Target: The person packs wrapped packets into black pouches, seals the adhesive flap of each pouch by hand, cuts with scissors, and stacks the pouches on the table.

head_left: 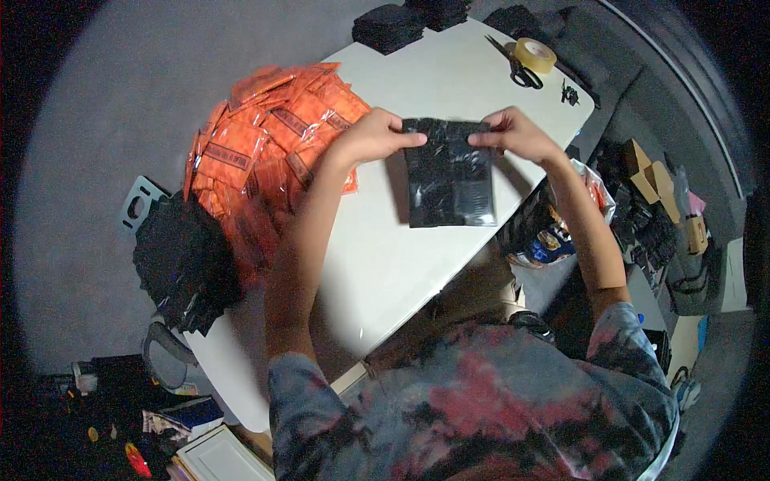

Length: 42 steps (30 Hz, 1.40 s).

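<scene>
left hand (375, 138) and right hand (520, 136) pinch a black bag (449, 180) by its upper corners over the white surface (377, 268) | orange packets (269, 132) heaped to the left, glossy from where I stand | black pile (183, 260) beside them | scissors (516, 69) just beside tape (535, 56), far right | black stacks (389, 29), far edge

I wear a tie-dye T-shirt (489, 401), its cloudy slate-grey and near-black patches broken by smoky blotches of dusky red and pink. The short left sleeve (303, 393) and right sleeve (622, 341) are mottled too; my fingers (411, 140) are bare.
</scene>
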Tool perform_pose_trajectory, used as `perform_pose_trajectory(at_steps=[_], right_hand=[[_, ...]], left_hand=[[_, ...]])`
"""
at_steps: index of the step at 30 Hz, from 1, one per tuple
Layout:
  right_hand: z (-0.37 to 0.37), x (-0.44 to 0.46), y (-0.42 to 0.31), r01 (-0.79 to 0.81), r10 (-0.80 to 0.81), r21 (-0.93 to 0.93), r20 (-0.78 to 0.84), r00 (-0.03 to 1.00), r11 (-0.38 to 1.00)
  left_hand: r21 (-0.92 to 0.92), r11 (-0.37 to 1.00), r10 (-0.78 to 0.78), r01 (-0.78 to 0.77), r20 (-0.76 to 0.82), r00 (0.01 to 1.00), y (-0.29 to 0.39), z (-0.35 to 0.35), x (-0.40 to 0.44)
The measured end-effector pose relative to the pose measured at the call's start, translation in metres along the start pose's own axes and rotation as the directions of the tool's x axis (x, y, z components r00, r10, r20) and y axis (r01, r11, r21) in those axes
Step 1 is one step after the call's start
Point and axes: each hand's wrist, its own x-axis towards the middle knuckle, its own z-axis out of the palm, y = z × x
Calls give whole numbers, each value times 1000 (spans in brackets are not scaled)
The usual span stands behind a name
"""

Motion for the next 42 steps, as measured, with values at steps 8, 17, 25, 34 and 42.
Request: perform_pose_trajectory(at_steps=[8,17,25,34,42], right_hand=[[26,12,45,46,-65,-176,-103,993,983],[17,19,42,79,-72,-88,79,994,993],[22,20,39,336,-335,-214,44,941,917],[28,-5,17,445,-506,-520,28,862,729],[27,-15,27,572,-704,-713,156,693,405]], left_hand=[[8,995,96,-96,-78,992,-43,33,15],[-138,990,-6,10,33,999,-32,19,4],[201,977,114,-75,-191,975,-26,36,-21],[402,842,508,-359,-366,780,-26,52,-48],[533,748,583,-396,-242,775,-37,49,-52]])
